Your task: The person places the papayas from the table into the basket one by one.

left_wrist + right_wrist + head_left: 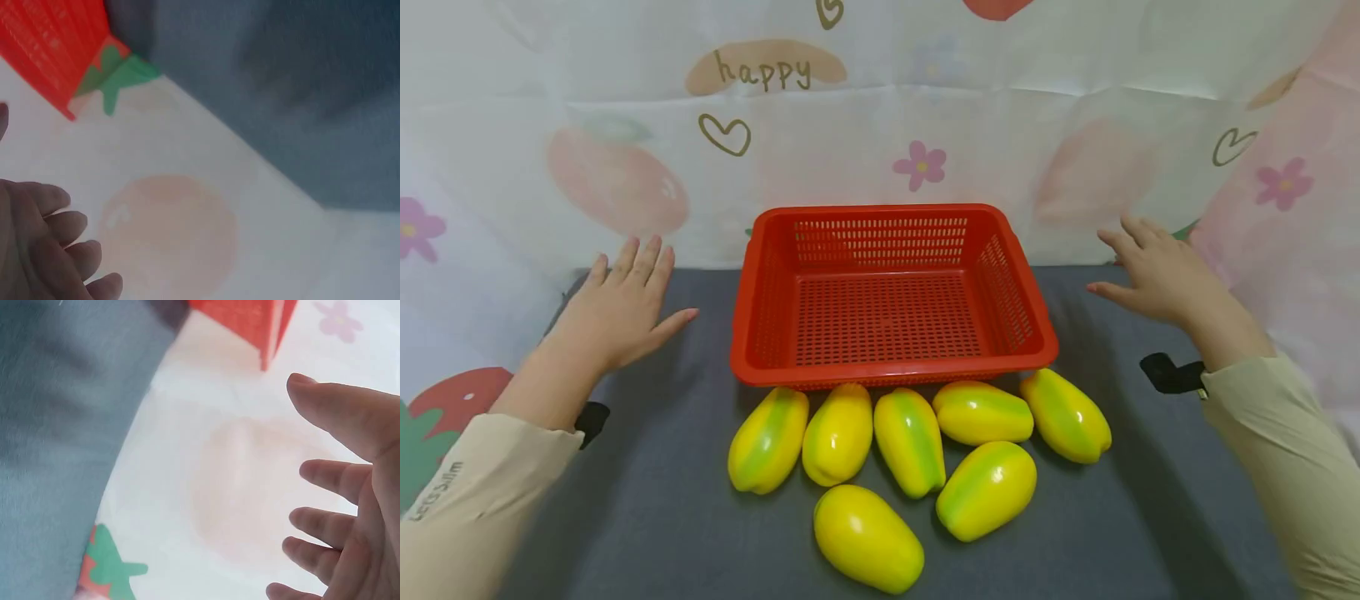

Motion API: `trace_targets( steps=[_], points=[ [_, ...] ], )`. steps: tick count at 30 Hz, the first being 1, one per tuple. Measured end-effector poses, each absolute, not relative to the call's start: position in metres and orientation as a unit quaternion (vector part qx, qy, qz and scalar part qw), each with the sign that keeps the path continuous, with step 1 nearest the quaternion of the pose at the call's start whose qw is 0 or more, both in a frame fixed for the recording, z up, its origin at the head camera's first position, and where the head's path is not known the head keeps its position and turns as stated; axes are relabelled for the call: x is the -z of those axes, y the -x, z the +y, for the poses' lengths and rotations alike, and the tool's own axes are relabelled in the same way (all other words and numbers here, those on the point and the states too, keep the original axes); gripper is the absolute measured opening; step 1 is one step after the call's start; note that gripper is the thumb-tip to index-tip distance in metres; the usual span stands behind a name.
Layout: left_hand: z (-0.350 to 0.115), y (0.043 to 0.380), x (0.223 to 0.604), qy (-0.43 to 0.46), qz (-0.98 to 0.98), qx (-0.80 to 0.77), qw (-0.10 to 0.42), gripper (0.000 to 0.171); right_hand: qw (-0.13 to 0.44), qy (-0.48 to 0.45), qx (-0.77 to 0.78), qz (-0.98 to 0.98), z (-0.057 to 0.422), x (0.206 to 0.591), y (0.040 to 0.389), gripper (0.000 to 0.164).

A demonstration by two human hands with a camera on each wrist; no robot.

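In the head view a red plastic basket (887, 367) with slotted walls stands at the back of the grey table, with nothing inside it. Several yellow-green papayas (835, 435) lie in front of it, the closest one (868, 539) nearest the table's front. Left of the basket hangs the left hand (625, 308), palm down, fingers spread and holding nothing. The right hand (1165, 271) is raised on the opposite side, its fingers extended and thumb apart. Both wrist views show the hands away from the basket (56, 50), whose corner (244, 325) appears there too.
A grey cloth (662, 500) covers the table. Behind it hangs a white curtain (850, 133) printed with fruit, flowers and hearts, which also runs along both sides. Dark straps with small black pieces (1172, 373) show at the sleeve cuffs.
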State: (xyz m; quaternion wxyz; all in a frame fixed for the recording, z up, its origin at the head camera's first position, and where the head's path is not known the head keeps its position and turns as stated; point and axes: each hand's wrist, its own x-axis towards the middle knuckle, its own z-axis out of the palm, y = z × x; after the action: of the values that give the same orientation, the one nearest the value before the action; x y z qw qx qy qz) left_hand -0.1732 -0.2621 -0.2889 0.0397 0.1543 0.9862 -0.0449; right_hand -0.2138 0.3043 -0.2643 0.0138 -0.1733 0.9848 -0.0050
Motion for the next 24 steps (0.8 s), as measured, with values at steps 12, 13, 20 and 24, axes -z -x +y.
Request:
trace_targets(
  steps=[12,13,20,24],
  points=[
    [-0.222,0.127,0.324,-0.153,0.986,-0.033,-0.05,0.075,0.026,0.155,0.171,0.973,0.307,0.279,0.17,0.073],
    [-0.217,0.125,0.327,-0.152,0.986,-0.041,-0.056,0.074,0.027,0.155,0.182,0.971,0.307,0.282,0.166,0.073],
    [-0.191,0.116,0.338,-0.149,0.98,-0.104,-0.085,0.071,0.051,0.162,0.253,0.952,0.305,0.309,0.137,0.069],
    [-0.182,0.113,0.34,-0.151,0.978,-0.121,-0.076,0.068,0.07,0.166,0.285,0.941,0.3,0.318,0.13,0.064]
  ],
)
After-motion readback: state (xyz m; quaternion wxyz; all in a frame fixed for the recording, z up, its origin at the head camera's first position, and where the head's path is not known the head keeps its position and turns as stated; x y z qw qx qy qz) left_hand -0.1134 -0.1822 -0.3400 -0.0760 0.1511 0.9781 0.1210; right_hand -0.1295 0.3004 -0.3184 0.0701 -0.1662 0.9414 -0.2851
